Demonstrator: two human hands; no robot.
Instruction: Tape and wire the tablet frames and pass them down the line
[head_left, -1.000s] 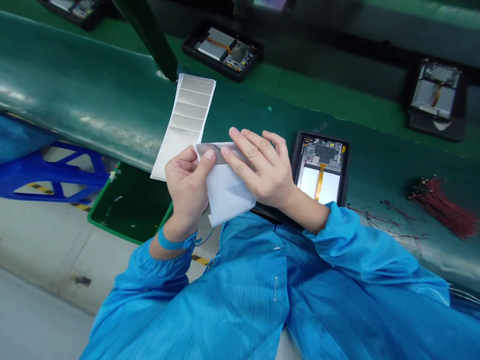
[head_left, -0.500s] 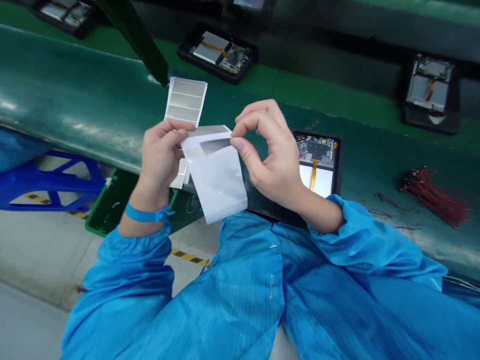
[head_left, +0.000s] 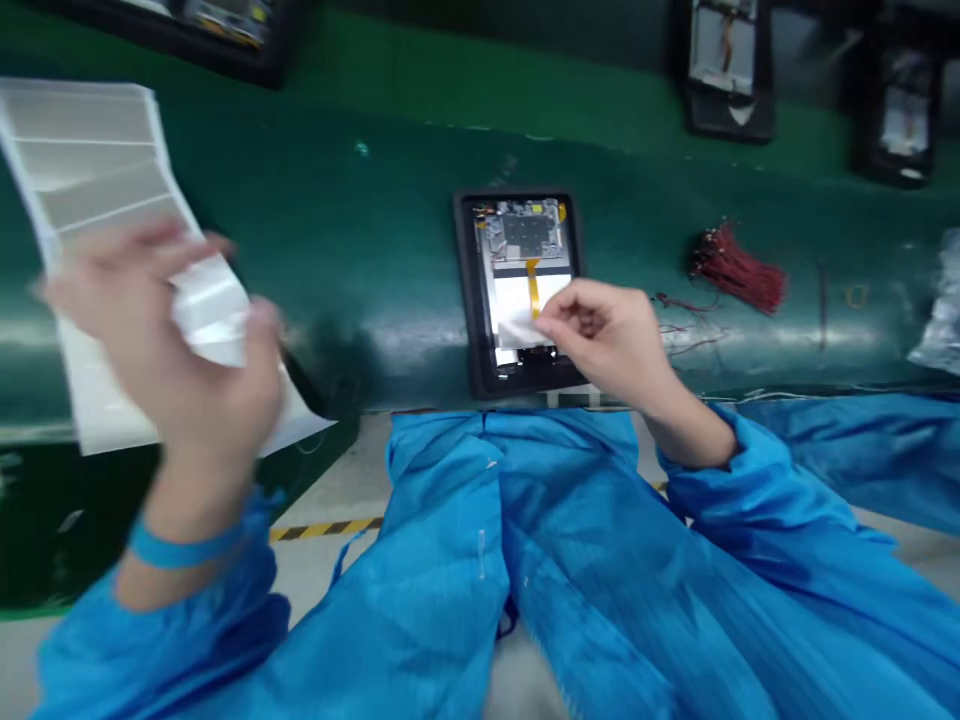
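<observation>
Pinching strip (head_left: 520, 334) endwise with right hand (head_left: 616, 343) over 12-o'clock device (head_left: 517, 292), likely minimising touch; can't tell 9-o'clock left hand (head_left: 187, 375) grip (blurred).

Looks forward and down from the head, above and behind the fingers (head_left: 576, 297). Shows left hand (head_left: 184, 390) and right hand (head_left: 615, 332) close, with blue clothing (head_left: 442, 540) on the near side of the fingers, green bench (head_left: 382, 240) beneath and beyond.

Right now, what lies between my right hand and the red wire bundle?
The head view shows some loose red wires on the green surface, between your right hand and the bundle.
</observation>
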